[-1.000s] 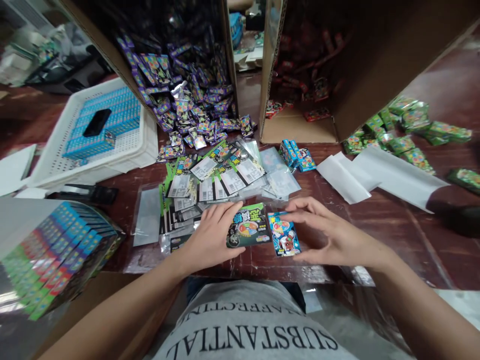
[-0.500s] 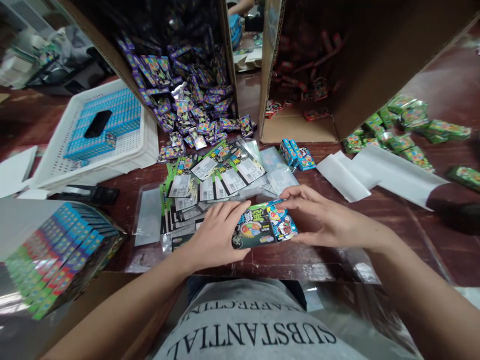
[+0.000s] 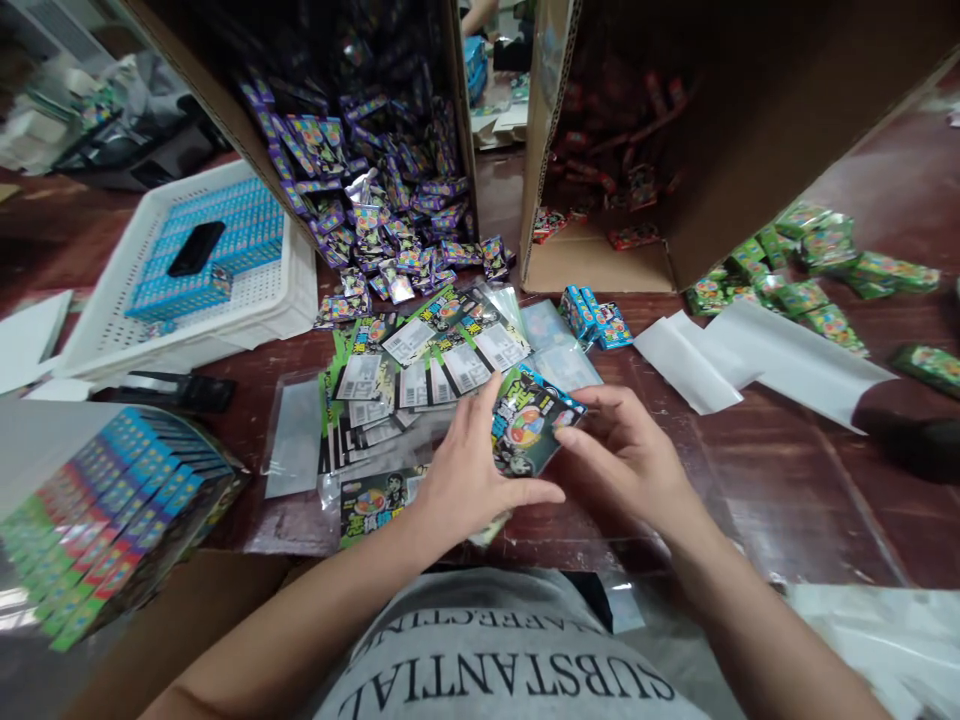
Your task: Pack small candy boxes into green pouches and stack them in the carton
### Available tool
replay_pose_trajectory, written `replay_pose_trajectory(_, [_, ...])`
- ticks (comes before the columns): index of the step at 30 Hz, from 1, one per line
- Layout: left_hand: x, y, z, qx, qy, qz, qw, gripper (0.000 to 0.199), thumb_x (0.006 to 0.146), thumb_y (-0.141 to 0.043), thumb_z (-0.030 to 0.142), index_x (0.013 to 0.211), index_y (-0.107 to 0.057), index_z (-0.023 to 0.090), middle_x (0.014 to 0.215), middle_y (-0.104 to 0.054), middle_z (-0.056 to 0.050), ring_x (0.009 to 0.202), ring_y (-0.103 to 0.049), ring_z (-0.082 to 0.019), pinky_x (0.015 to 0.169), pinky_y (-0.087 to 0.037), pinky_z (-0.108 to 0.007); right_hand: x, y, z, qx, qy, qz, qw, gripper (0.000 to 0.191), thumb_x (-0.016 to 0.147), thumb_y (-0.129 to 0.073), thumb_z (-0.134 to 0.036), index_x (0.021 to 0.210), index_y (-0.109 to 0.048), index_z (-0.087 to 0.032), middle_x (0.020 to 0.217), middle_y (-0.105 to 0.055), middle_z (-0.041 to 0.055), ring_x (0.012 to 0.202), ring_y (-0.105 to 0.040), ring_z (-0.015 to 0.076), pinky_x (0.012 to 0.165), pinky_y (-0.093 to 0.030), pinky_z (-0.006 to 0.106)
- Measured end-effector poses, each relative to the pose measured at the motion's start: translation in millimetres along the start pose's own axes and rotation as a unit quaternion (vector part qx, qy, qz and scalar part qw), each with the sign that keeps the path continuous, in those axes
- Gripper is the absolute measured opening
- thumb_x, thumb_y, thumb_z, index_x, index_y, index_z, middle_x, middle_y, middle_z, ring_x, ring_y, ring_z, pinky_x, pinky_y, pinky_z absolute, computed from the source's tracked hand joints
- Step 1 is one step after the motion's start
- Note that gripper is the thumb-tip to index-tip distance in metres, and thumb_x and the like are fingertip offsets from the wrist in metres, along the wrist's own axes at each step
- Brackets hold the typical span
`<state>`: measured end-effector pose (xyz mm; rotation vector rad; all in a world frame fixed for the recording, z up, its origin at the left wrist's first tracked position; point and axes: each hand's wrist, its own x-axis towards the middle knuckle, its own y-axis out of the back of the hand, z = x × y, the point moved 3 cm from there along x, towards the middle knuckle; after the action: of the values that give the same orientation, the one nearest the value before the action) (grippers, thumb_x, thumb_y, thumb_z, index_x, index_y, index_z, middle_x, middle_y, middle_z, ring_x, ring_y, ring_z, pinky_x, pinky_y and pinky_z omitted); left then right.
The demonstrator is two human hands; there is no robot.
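Observation:
Between my two hands is a black and green printed card (image 3: 529, 425), tilted, with a blue edge showing behind its top right. My left hand (image 3: 480, 460) holds the card's left side, thumb stretched below it. The fingers of my right hand (image 3: 619, 445) grip its right side, the thumb on the front face. Left of my hands lies a fanned pile of similar cards with white barcode labels (image 3: 465, 362) and clear sleeves. Small blue boxes (image 3: 581, 312) rest on the table beyond my right hand.
Two cardboard boxes stand ahead, one with purple packets (image 3: 405, 220), one with red packets (image 3: 634, 235). A white basket (image 3: 300, 290) with blue boxes and a phone is at left, near a colourful box display (image 3: 112, 510). White papers (image 3: 795, 350) and green packets (image 3: 825, 235) lie right.
The card has been raised and tilted between my hands, and its blue part now shows only as an edge behind it. Another black card has come into view beside my left wrist.

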<state>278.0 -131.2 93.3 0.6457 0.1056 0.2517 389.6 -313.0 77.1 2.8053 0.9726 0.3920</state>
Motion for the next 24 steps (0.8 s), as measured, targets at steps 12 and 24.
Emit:
replay_pose_trajectory(12, [-14, -26.8, -40, -0.324, 0.014, -0.001, 0.946, 0.042, 0.093, -0.067, 0.03, 0.129, -0.045, 0.029, 0.114, -0.064, -0.005, 0.098, -0.067, -0.02, 0.08, -0.058, -0.034, -32, -36, 27, 0.128, -0.123, 0.184, 0.967, 0.023, 0.082, -0.079, -0.032, 0.099, -0.065, -0.028, 0.11, -0.069, 0.0011, 0.098, -0.067, 0.017, 0.086, -0.057, 0.032])
replay_pose_trajectory(24, [-9, -12.8, -41, -0.231, 0.016, -0.054, 0.971, 0.015, 0.096, -0.054, 0.037, 0.101, -0.059, 0.023, 0.125, -0.065, -0.008, 0.115, -0.063, -0.022, 0.1, -0.052, -0.043, -35, -37, 24, 0.073, -0.096, 0.012, 0.993, 0.013, 0.091, -0.07, -0.033, 0.101, -0.069, -0.025, 0.11, -0.069, 0.0046, 0.101, -0.066, 0.0196, 0.09, -0.055, 0.037])
